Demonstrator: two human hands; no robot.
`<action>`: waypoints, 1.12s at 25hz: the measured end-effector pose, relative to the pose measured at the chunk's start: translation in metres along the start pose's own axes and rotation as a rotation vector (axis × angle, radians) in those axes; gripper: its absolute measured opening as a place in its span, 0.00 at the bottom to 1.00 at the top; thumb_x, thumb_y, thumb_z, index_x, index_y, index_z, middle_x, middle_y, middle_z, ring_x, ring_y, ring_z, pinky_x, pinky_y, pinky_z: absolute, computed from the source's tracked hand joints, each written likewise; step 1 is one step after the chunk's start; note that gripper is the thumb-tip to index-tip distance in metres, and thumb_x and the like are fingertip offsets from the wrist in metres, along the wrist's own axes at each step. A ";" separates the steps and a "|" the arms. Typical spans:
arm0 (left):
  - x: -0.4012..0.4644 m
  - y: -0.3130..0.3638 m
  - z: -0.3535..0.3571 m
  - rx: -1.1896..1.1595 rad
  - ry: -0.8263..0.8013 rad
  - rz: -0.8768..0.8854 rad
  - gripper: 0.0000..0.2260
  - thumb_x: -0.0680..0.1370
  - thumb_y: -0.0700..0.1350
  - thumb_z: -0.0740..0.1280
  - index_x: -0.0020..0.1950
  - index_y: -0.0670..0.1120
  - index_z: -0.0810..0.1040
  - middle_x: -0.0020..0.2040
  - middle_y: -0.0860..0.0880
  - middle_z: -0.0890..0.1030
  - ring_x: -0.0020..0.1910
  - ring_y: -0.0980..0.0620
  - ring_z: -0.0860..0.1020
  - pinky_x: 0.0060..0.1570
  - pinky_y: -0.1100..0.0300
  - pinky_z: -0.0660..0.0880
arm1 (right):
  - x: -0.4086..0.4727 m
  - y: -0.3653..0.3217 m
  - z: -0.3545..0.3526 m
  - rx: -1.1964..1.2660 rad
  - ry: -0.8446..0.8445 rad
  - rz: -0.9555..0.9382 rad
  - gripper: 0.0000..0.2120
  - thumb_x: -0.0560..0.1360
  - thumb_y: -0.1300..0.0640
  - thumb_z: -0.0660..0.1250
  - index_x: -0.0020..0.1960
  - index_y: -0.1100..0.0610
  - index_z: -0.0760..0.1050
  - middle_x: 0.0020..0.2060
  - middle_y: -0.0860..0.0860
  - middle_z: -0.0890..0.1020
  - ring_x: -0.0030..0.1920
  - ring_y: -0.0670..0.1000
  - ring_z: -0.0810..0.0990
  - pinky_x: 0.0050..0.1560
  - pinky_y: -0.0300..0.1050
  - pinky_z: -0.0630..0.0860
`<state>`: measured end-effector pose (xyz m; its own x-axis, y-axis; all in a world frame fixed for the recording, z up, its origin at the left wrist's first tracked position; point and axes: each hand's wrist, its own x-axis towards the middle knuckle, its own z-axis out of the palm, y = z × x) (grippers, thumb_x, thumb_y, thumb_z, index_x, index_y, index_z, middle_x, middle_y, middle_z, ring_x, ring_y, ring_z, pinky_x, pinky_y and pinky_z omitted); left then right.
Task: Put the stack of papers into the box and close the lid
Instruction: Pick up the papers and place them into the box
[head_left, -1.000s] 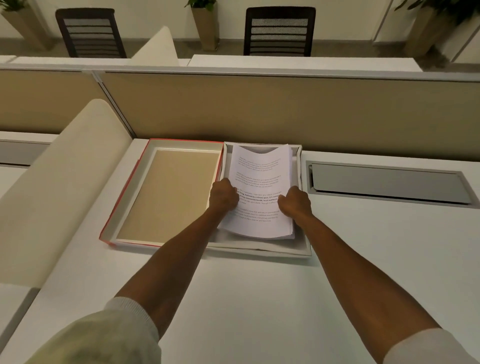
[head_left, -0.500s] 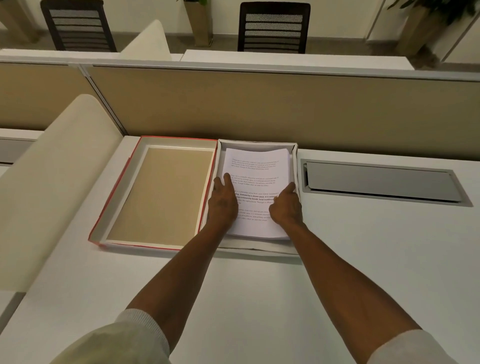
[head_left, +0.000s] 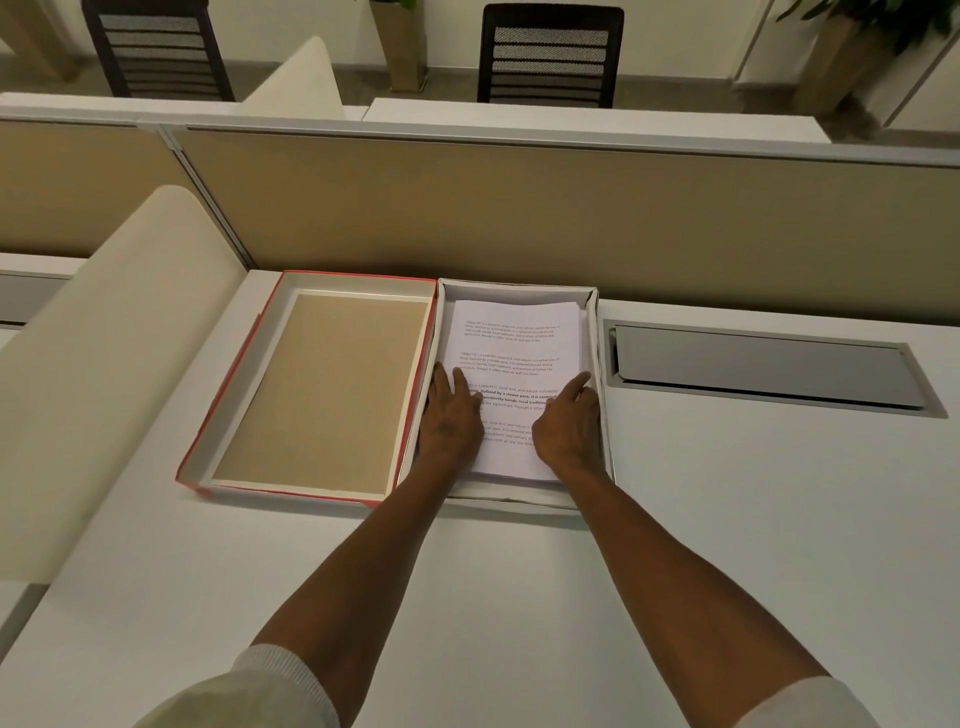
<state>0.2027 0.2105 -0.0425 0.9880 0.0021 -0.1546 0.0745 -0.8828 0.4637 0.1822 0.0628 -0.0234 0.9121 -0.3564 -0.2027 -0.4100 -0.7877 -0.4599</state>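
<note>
A white shallow box (head_left: 602, 364) sits on the desk against the partition. Inside it lies the stack of printed papers (head_left: 517, 343), flat on the bottom. My left hand (head_left: 449, 421) rests palm down on the stack's left side, fingers spread. My right hand (head_left: 569, 426) lies flat on the stack's right side, next to the box's right wall. The lid (head_left: 322, 384), red outside with a tan inner face, lies upside down directly left of the box, touching it.
A beige partition (head_left: 519, 208) runs behind the box. A grey cable hatch (head_left: 763, 369) is set in the desk (head_left: 727, 519) to the right. A cream curved divider (head_left: 104, 353) rises at the left. Two black chairs (head_left: 550, 52) stand beyond.
The stack, held curled above the box a second ago, now lies flat inside it. Both hands have gone from gripping its near edge to resting flat on top.
</note>
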 end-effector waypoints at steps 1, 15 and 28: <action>0.001 -0.001 0.002 0.011 0.008 0.006 0.28 0.85 0.54 0.52 0.82 0.44 0.49 0.83 0.43 0.45 0.82 0.42 0.49 0.77 0.48 0.56 | -0.001 0.000 0.001 -0.025 0.015 -0.026 0.40 0.79 0.51 0.65 0.79 0.62 0.43 0.77 0.62 0.58 0.76 0.62 0.63 0.71 0.52 0.68; -0.003 0.002 0.008 -0.097 -0.008 -0.024 0.28 0.85 0.54 0.49 0.82 0.45 0.45 0.83 0.46 0.44 0.82 0.44 0.47 0.79 0.49 0.49 | 0.000 0.029 0.022 -0.308 -0.080 -0.266 0.36 0.81 0.37 0.46 0.81 0.55 0.41 0.81 0.55 0.41 0.80 0.62 0.41 0.78 0.59 0.45; -0.007 -0.002 0.015 0.048 0.012 0.060 0.33 0.83 0.60 0.46 0.81 0.45 0.38 0.82 0.47 0.37 0.82 0.46 0.39 0.79 0.51 0.42 | 0.001 0.032 0.016 -0.266 -0.095 -0.243 0.40 0.79 0.35 0.49 0.81 0.55 0.39 0.81 0.55 0.39 0.80 0.62 0.42 0.78 0.56 0.48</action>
<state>0.1934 0.2052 -0.0557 0.9921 -0.0458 -0.1171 0.0089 -0.9032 0.4291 0.1705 0.0458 -0.0523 0.9742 -0.1049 -0.1998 -0.1570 -0.9510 -0.2664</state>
